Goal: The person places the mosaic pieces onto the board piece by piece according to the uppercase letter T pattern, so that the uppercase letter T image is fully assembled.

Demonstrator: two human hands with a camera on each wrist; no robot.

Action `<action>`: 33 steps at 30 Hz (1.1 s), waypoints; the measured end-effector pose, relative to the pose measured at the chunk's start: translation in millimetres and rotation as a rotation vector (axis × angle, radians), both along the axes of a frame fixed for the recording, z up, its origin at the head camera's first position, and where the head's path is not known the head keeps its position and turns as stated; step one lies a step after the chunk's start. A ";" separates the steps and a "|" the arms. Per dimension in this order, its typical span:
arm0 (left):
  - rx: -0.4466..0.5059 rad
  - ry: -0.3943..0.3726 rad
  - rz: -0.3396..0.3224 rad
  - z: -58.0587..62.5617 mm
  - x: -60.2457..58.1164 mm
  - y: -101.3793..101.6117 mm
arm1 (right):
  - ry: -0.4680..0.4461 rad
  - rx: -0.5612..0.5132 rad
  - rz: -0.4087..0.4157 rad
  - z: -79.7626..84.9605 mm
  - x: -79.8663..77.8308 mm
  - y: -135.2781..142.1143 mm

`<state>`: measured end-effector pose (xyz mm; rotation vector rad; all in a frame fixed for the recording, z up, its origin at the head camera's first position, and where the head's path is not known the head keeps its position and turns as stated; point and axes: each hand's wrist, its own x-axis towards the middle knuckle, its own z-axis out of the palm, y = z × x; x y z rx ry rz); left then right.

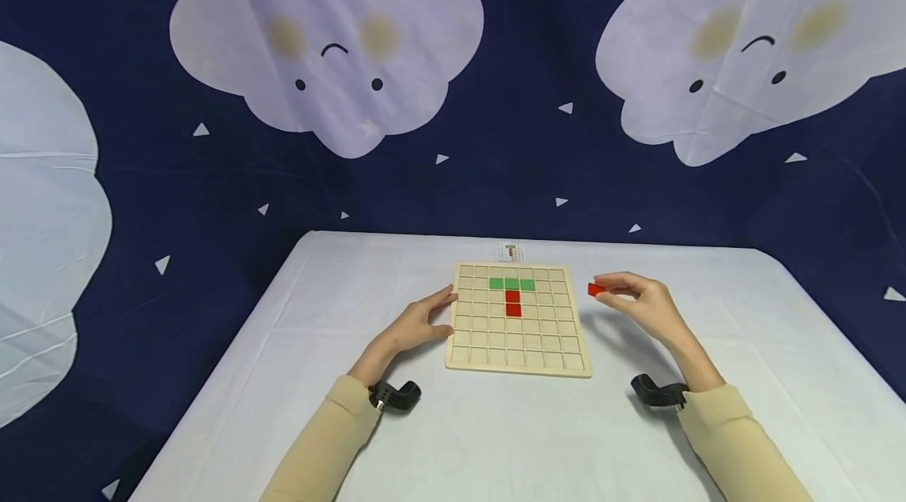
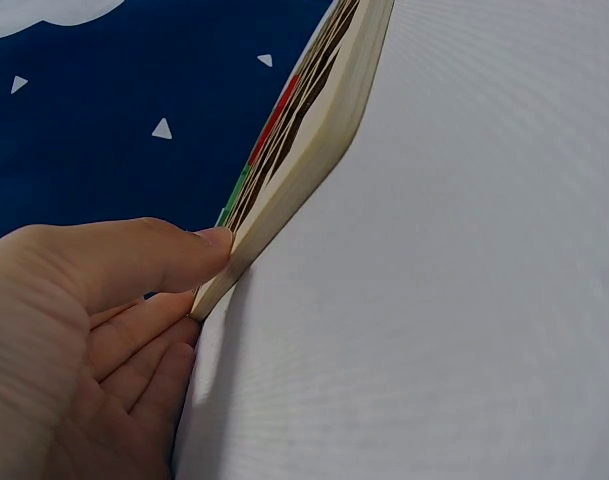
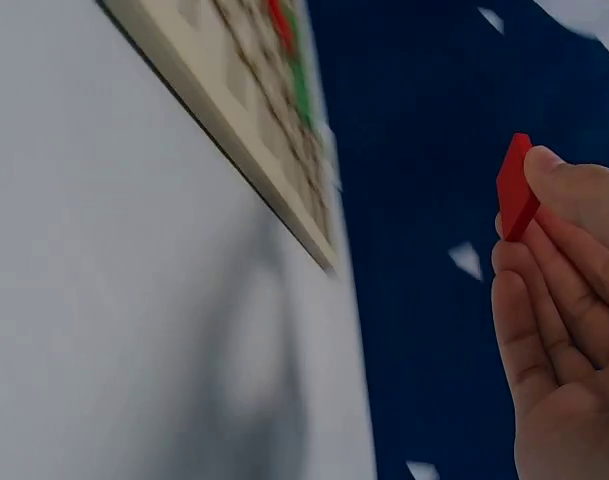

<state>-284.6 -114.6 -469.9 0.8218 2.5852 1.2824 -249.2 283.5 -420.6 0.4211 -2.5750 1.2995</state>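
A square wooden grid board lies on the table. Green tiles form a short row near its far side, and two red tiles run down from the middle one. My left hand touches the board's left edge, thumb and fingers spread apart along it; in the left wrist view the thumb rests at the board's side. Off the board's right side, my right hand pinches a red square tile between thumb and fingers, raised over the table.
A small card printed with a coloured grid pattern lies just behind the board. White cloth covers the table. Beyond its far edge hangs a dark blue curtain with clouds and triangles.
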 end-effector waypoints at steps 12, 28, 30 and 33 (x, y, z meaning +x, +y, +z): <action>-0.006 0.010 0.000 -1.4 -0.8 3.5 | -0.035 -0.074 0.177 -13.4 -14.1 -71.8; 0.029 0.031 -0.013 -5.8 -0.8 2.5 | -0.095 -0.139 0.194 -33.7 -10.7 -105.3; 0.032 0.033 -0.016 -5.6 -0.9 2.5 | -0.083 -0.134 0.186 -48.7 -16.3 -102.4; 0.036 0.022 -0.021 -4.4 -0.2 2.3 | -0.062 -0.113 0.196 -57.1 -15.8 -103.0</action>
